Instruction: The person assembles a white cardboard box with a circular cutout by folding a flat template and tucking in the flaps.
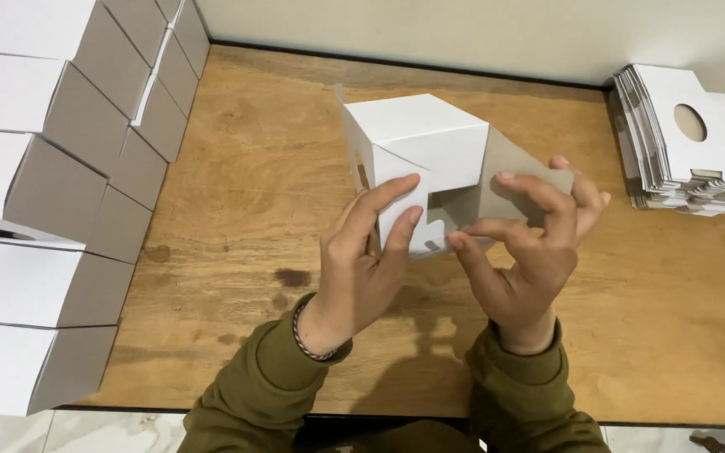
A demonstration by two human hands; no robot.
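Hidden: box [419, 134] underside is facing away.
Left hand [361, 252]: fingers are pinching box front.
Right hand [530, 243]: fingers are closing on grey flap [509, 172].

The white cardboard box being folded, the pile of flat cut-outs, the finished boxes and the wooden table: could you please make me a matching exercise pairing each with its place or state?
Things:
1. White cardboard box with open flaps
2. Stack of flat white cardboard blanks with round holes
3. Stacked assembled white boxes
4. Brown wooden table

Places or states:
A. Far right edge of the table
B. Held between the left hand and right hand
C. Piled along the left side
D. Stained with dark spots, beneath everything

Pairs: 1-B, 2-A, 3-C, 4-D
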